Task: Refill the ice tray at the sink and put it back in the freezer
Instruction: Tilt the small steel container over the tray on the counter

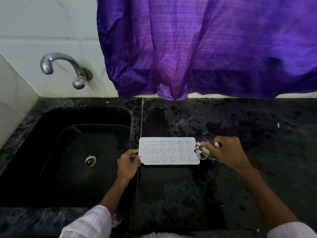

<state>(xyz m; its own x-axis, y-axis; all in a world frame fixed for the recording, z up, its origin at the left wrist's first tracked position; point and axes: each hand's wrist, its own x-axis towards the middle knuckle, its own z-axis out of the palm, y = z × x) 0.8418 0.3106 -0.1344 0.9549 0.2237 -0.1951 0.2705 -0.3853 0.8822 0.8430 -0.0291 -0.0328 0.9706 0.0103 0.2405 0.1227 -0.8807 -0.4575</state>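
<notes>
Ice tray [169, 150] on desk [240, 182] is pinched at its left edge by left hand [127, 163]. Tilted lidded steel vessel [204, 152] is gripped by right hand [226, 152].

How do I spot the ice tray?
Find the black sink; the dark counter lies right of it. The tray is there beside the sink, the left hand pinching one end, the right hand holding a steel pot at the other. It is the only white flat thing, with rows of little shaped hollows.

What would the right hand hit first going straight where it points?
The ice tray: the right hand points left, and the steel pot it grips is at the tray's right edge; height gap unclear.
</notes>
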